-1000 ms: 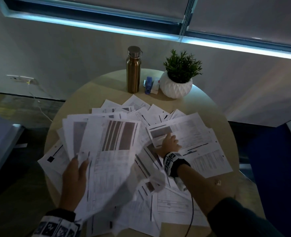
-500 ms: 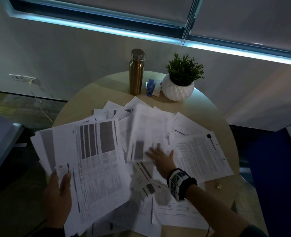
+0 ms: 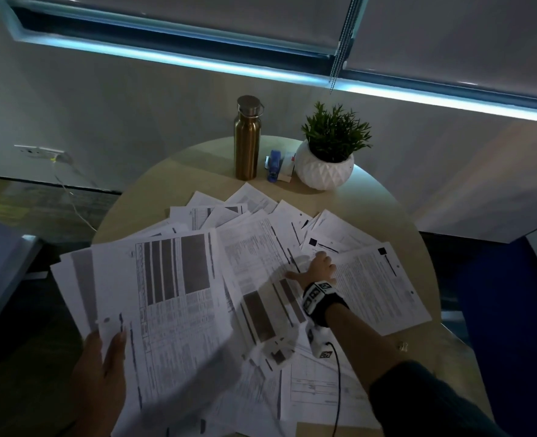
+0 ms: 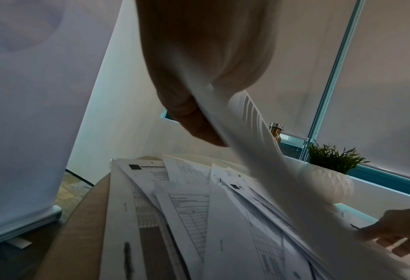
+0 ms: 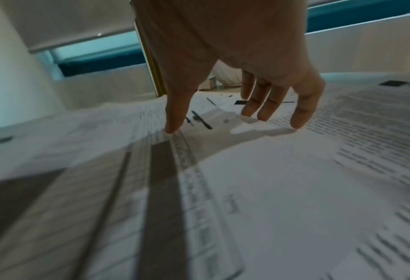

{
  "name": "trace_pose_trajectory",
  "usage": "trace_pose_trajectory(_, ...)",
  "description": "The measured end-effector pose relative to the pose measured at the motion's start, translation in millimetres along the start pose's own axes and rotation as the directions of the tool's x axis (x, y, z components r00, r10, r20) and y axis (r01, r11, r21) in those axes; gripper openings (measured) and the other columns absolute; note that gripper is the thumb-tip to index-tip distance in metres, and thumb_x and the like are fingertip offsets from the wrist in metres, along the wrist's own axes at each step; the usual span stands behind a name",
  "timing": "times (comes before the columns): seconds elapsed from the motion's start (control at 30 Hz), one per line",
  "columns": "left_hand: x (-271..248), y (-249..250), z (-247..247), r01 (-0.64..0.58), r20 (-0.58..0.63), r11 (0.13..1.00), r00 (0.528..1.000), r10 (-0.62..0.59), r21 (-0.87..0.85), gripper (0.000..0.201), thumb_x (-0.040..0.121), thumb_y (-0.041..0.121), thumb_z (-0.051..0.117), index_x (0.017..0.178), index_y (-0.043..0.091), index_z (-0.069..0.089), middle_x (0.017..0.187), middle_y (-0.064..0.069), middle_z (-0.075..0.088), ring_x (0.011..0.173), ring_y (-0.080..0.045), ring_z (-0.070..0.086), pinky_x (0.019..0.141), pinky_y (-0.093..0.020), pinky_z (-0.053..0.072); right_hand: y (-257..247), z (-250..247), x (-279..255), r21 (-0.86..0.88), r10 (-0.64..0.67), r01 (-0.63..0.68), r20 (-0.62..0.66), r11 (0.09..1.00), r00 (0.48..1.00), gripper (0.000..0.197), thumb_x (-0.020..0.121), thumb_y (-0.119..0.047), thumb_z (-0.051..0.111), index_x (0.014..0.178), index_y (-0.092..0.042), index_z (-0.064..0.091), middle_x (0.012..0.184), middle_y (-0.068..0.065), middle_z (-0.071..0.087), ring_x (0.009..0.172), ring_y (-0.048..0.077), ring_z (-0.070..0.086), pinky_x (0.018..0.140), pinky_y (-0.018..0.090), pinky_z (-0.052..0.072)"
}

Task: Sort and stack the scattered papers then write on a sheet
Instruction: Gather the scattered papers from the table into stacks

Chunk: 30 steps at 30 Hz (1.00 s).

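At the lower left of the head view, the left hand (image 3: 101,370) holds a fanned sheaf of papers (image 3: 166,298) raised off the round worktop (image 3: 179,171), thumb laid over the printed face near its lower left corner and fingers hidden beneath. In the left wrist view that hand (image 4: 194,106) fills the top centre, its grip closed on the sheaf's edge, which runs down toward the lower right of the frame. The top sheet shows dark vertical bars above a dense table.

The right arm reaches in from the lower right, forearm angled up toward the centre, a marked wristband (image 3: 319,294) at the wrist. The right hand (image 3: 316,268) lies palm down among the scattered papers (image 3: 384,288) (which cover most of the worktop's middle and near side), thumb splayed to the left. In the right wrist view the hand (image 5: 235,62) hangs from the top centre with fingers (image 5: 266,106) nearly straight and spread, tips touching the sheets, thumb tip on a striped page; the grip is open and holds nothing.

At the far edge of the worktop, upper centre of the head view, stand a gold bottle (image 3: 247,143), a blue stapler (image 3: 275,165) just right of it, and a potted plant (image 3: 327,159) in a white faceted pot.
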State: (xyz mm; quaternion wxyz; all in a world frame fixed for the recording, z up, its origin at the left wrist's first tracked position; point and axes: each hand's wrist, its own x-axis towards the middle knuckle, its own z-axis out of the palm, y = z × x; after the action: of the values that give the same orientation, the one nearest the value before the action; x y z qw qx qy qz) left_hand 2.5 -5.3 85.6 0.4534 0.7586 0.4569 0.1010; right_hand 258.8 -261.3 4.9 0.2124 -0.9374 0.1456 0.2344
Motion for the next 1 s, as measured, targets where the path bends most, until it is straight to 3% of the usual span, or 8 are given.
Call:
trace_pose_trajectory(0.13,-1,7,-4,0.029,0.033,0.999,0.999,-0.029,-0.015,0.035,0.095,0.025,0.043,0.122,0.005,0.050,0.121,-0.025,0.056,0.114,-0.041,0.052,0.098,-0.056,0.039,-9,3,11,-0.008,-0.002,0.003,0.116,1.000,0.993,0.096,0.065,-0.040,0.082,0.138,-0.008,0.030,0.144,0.012,0.040,0.135,0.032,0.035,0.108,0.058,0.025)
trace_pose_trajectory(0.23,-1,3,-7,0.063,0.038,0.997,0.997,-0.061,-0.036,0.033,0.094,0.024,0.043,0.120,0.005,0.051,0.119,-0.025,0.057,0.113,-0.040,0.053,0.098,-0.057,0.039,-16,-1,14,-0.009,-0.152,0.156,0.172,0.988,0.973,0.062,0.071,-0.029,0.080,0.122,-0.004,0.055,0.128,0.013,0.060,0.116,0.030,0.056,0.101,0.041,0.046)
trace_pose_trajectory(0.33,0,-2,-7,0.069,0.028,0.996,0.997,-0.068,-0.052,0.034,0.094,0.024,0.044,0.120,0.004,0.051,0.118,-0.025,0.057,0.112,-0.041,0.053,0.098,-0.058,0.039,-18,-3,10,-0.037,-0.179,0.189,0.194,0.981,0.965,0.062,0.070,-0.022,0.079,0.125,-0.006,0.056,0.129,0.012,0.059,0.116,0.028,0.057,0.098,0.034,0.047)
trace_pose_trajectory(0.5,10,-2,-7,0.083,0.026,0.995,0.996,-0.081,-0.048,0.037,0.095,0.030,0.041,0.124,0.007,0.048,0.120,-0.022,0.056,0.112,-0.039,0.052,0.096,-0.054,0.039,1,-5,4,0.173,-0.133,0.105,0.159,0.979,0.978,0.044,0.073,-0.018,0.078,0.110,0.002,0.064,0.108,0.017,0.068,0.099,0.028,0.065,0.079,0.024,0.050)
trace_pose_trajectory(0.6,17,0,-7,0.074,0.041,0.996,0.997,-0.072,-0.051,0.036,0.095,0.032,0.041,0.122,0.008,0.049,0.122,-0.022,0.056,0.111,-0.038,0.052,0.096,-0.054,0.040,16,-13,-5,0.327,-0.150,0.116,0.083,0.938,0.985,0.024,0.079,-0.020,0.073,0.094,-0.001,0.068,0.086,0.013,0.064,0.081,0.023,0.059,0.072,0.027,0.044)
trace_pose_trajectory(0.8,37,1,0,0.053,0.086,0.997,0.995,-0.047,-0.064,0.040,0.097,0.029,0.041,0.132,0.010,0.042,0.134,-0.024,0.048,0.120,-0.039,0.046,0.101,-0.051,0.034,58,-48,-25,0.711,-0.032,0.053,-0.043,0.701,0.999,0.032,0.066,-0.018,0.083,0.091,-0.005,0.068,0.094,0.017,0.070,0.092,0.033,0.066,0.086,0.049,0.055)
trace_pose_trajectory(0.9,51,-7,10,0.032,0.137,0.997,0.990,-0.022,-0.070,0.039,0.095,0.025,0.047,0.133,0.023,0.038,0.135,-0.018,0.047,0.118,-0.036,0.047,0.099,-0.053,0.037,74,-63,-39,0.823,0.002,-0.007,0.007,0.568,1.000,0.051,0.058,-0.021,0.088,0.102,-0.003,0.069,0.100,0.015,0.071,0.093,0.031,0.067,0.088,0.047,0.054)
trace_pose_trajectory(1.0,56,-2,20,-0.067,0.154,0.997,0.985,0.072,-0.039,0.062,0.090,0.016,0.054,0.136,0.041,0.022,0.145,-0.012,0.032,0.127,-0.033,0.038,0.101,-0.059,0.034,74,-69,-57,0.874,-0.084,-0.012,0.060,0.485,0.995,0.051,0.064,-0.019,0.083,0.109,-0.002,0.066,0.107,0.017,0.069,0.100,0.032,0.065,0.091,0.047,0.052)
